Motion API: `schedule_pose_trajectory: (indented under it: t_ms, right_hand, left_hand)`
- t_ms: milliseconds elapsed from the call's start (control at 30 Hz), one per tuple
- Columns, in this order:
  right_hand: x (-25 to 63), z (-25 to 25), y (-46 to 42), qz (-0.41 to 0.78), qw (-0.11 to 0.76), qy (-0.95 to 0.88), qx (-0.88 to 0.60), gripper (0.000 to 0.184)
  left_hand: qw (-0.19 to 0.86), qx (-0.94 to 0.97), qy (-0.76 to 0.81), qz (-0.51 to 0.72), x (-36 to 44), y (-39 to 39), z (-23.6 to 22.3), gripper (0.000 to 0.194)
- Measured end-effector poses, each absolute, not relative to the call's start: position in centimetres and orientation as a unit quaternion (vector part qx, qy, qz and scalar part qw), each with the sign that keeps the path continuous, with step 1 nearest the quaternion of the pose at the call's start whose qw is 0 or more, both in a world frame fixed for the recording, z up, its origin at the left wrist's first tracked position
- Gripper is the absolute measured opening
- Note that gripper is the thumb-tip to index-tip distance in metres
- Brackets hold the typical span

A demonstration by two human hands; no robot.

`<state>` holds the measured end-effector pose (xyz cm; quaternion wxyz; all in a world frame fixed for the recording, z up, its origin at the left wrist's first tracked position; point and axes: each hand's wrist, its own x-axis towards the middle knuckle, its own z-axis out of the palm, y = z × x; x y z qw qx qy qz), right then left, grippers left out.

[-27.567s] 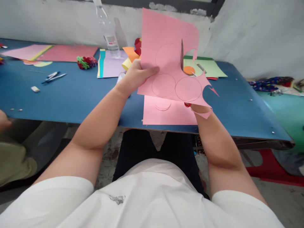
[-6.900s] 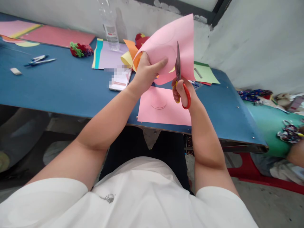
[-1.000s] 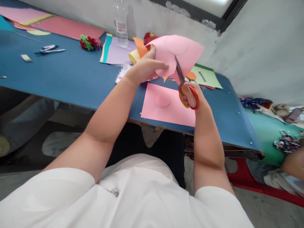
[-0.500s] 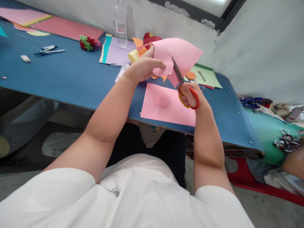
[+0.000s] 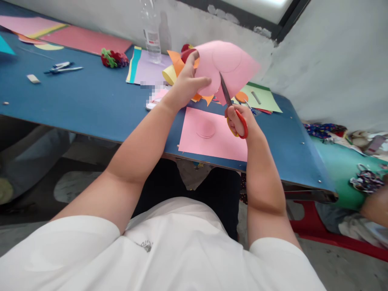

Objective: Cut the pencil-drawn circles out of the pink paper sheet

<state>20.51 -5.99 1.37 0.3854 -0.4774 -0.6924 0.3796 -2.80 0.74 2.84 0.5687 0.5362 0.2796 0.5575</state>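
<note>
Cutting pink paper (image 5: 230,64) over the blue table (image 5: 85,105).
My left hand (image 5: 186,83) pinches the blurred sheet; my right hand (image 5: 239,119) grips the scissors (image 5: 232,109), blade tips hidden.

Long blue tabletop (image 5: 75,105) with small metal rivets along its near edge, running from far left to near right. Behind it a rough grey-white plastered wall (image 5: 327,60), patchy and chipped near the top. Dark window frame (image 5: 291,18) at upper right, bright daylight above it. Beyond the right end, a green surface (image 5: 333,161). Below that, a red plastic stool (image 5: 318,230) on a worn grey concrete floor (image 5: 348,270). Soft, even daylight throughout.
</note>
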Motion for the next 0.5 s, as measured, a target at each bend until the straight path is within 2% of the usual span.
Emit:
schedule_pose_trajectory:
  t_ms: [67, 167, 400, 500]
  right_hand:
    - [20.4, 1.3, -6.0, 0.38, 0.386, -0.691, -0.478, 0.088]
    - [20.2, 1.3, -6.1, 0.383, 0.382, -0.689, -0.483, 0.088]
    - [20.1, 1.2, -6.0, 0.412, 0.387, -0.672, -0.478, 0.089]
    - [20.1, 1.1, -5.9, 0.423, 0.39, -0.664, -0.478, 0.089]
  left_hand:
    - [0.498, 0.549, 0.243, 0.626, -2.0, 1.2, 2.5, 0.113]
    - [0.468, 0.569, 0.243, 0.631, -1.3, 1.9, 2.1, 0.132]
    - [0.455, 0.584, 0.252, 0.623, -1.5, 1.0, 2.4, 0.142]
    - [0.422, 0.59, 0.263, 0.637, -1.5, 0.6, 2.7, 0.14]
